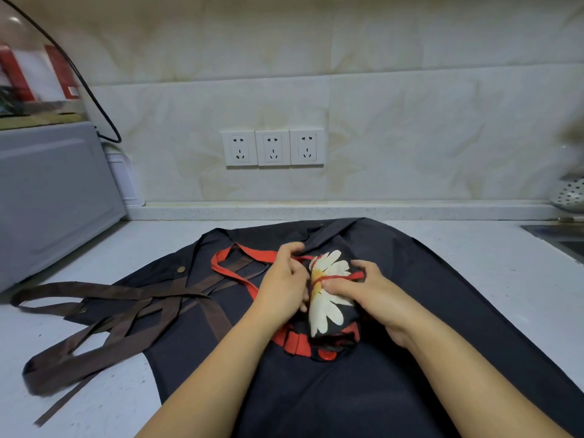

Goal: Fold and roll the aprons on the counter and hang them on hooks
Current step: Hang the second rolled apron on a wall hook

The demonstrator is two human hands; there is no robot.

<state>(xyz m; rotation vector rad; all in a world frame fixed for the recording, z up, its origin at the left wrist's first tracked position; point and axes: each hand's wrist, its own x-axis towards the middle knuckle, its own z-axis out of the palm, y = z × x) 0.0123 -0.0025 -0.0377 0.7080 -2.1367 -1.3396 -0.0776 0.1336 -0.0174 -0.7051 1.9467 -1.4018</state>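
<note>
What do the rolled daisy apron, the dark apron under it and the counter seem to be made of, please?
Rolled daisy apron: thin woven cloth, matte; it creases softly, bound by a red fabric strap. Dark apron beneath: smoother, faintly sheened fabric, possibly coated or synthetic. Counter: speckled white stone or composite, smooth finish.

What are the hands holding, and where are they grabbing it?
The right hand grips the rolled daisy apron round its middle, thumb on the red strap wrapped there. The left hand pinches the same strap just beside the roll.
</note>
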